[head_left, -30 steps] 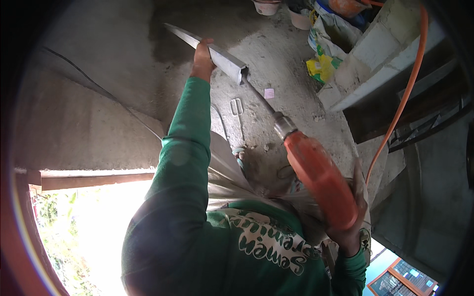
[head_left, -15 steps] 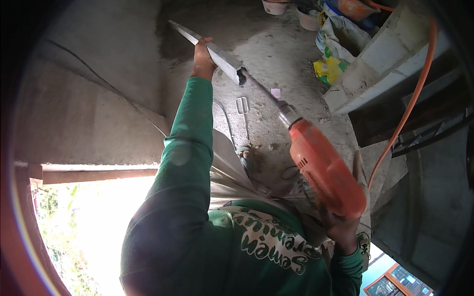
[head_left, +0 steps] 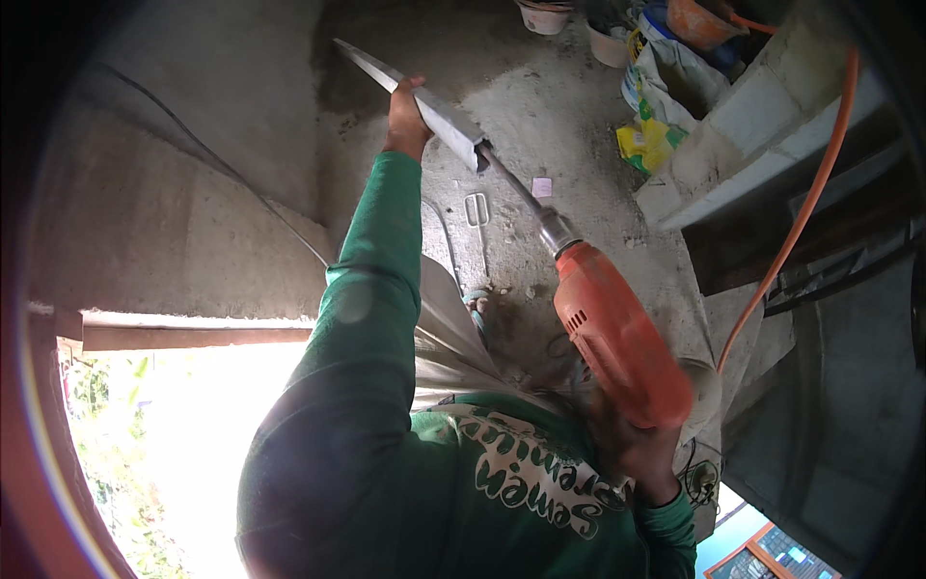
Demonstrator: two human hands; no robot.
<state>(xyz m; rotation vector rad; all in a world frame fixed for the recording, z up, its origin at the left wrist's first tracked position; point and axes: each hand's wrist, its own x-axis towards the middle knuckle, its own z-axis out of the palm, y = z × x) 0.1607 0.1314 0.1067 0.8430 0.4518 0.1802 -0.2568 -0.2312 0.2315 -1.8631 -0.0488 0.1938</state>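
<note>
My left hand [head_left: 407, 118] reaches forward, closed around a long silver-grey hollow metal bar [head_left: 449, 124]. The bar's near end is open and its far end points up and to the left. A red power drill [head_left: 617, 323] is held in my right hand [head_left: 648, 454], whose fingers are partly hidden under the drill body. From the drill's chuck [head_left: 557, 230] runs a metal rod [head_left: 514, 181], whose tip meets the bar's open end. How far the tip goes inside is hard to see.
A wire paddle [head_left: 476, 212] and a pink slip [head_left: 542, 186] lie on the concrete floor below the rod. Pale blocks [head_left: 738, 140] and an orange hose [head_left: 815, 198] stand at right. Further back are a sack [head_left: 690, 82] and buckets [head_left: 608, 43]. A cable [head_left: 207, 154] crosses the left wall.
The drill body and my right hand have swung a little left. My left hand and the bar have shifted slightly right, the rod's tip still at the bar's end.
</note>
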